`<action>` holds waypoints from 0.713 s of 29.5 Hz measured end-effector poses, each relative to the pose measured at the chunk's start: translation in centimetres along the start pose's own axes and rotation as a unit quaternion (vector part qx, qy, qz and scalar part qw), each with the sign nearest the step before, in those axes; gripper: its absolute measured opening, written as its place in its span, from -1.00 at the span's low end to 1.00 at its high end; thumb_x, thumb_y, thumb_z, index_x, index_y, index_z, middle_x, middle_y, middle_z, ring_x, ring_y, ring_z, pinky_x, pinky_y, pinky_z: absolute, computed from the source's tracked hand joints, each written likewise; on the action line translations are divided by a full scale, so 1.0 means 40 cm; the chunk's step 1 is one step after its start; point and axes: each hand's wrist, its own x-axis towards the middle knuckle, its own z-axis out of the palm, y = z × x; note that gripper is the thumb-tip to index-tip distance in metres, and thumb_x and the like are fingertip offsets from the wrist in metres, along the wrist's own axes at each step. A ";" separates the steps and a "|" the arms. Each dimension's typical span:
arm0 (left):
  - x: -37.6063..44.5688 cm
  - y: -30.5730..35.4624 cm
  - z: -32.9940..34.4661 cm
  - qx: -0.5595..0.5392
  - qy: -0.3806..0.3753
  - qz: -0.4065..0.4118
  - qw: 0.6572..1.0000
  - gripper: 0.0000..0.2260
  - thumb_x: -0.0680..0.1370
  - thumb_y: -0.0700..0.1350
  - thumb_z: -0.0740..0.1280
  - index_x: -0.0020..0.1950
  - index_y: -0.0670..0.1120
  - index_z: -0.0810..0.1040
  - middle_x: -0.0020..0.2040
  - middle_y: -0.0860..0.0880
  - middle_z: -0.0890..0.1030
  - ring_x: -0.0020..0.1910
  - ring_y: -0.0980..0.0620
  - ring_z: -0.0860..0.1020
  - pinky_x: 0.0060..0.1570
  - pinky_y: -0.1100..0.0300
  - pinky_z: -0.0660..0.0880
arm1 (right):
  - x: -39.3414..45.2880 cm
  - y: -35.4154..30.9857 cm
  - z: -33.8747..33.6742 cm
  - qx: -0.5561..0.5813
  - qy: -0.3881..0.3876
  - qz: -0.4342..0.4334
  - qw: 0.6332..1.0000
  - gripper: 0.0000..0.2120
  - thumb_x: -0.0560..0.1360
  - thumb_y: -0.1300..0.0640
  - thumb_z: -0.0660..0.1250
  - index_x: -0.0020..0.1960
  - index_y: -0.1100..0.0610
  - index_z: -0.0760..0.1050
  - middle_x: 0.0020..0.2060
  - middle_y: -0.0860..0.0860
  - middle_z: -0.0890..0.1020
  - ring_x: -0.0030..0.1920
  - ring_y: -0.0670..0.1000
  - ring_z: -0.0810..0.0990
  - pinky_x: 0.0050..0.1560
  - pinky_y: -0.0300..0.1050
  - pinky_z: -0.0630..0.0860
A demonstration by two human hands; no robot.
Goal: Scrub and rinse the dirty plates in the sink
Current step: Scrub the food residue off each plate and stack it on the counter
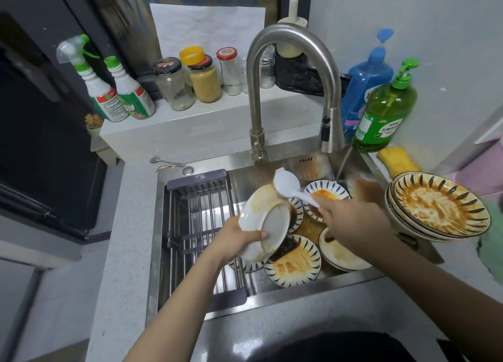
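Left hand (239, 237) grips a tilted white plate (265, 222), its underside facing up, above the sink (299, 291). Right hand (351, 216) holds a white rice paddle (288, 186) by the handle, its head against the plate's upper rim. Sauce-smeared plates with a blue leaf pattern (292, 261) lie in the basin beneath. More dirty plates are stacked (441, 206) on the tabletop at the right. Water runs from the faucet (330, 133).

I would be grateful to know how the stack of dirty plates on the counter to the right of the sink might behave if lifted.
The stack of plates is probably heavy, being several deep. Sauce smears suggest slippery rims. It looks ceramic, so likely rigid but breakable.
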 end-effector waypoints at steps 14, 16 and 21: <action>-0.005 0.015 -0.008 -0.173 -0.013 -0.008 0.985 -0.39 0.08 -0.23 0.57 0.11 -0.19 0.56 -0.02 -0.13 0.69 -0.01 -0.12 0.65 -0.10 0.00 0.61 | -0.033 -0.048 0.013 0.093 0.030 -0.051 0.994 -0.59 0.66 0.01 -0.04 0.49 -0.16 0.16 -0.41 -0.05 0.47 -0.44 -0.08 0.39 -0.39 -0.14 0.41; -0.008 0.016 -0.012 -0.185 -0.016 -0.003 0.983 -0.36 0.06 -0.20 0.57 0.14 -0.21 0.55 0.01 -0.15 0.68 0.00 -0.12 0.65 -0.09 -0.02 0.61 | -0.005 -0.026 0.012 0.101 0.012 -0.015 0.995 -0.62 0.66 0.03 -0.02 0.45 -0.14 0.25 -0.39 -0.05 0.50 -0.41 -0.06 0.46 -0.36 -0.12 0.46; -0.012 0.019 -0.028 -0.164 -0.002 0.007 0.986 -0.35 0.06 -0.17 0.58 0.14 -0.20 0.56 0.05 -0.18 0.67 0.07 -0.19 0.62 0.04 -0.14 0.57 | 0.017 -0.004 0.016 0.158 -0.021 0.025 0.987 -0.64 0.64 0.02 0.03 0.39 -0.19 0.34 -0.31 -0.03 0.57 -0.32 -0.04 0.54 -0.34 -0.12 0.45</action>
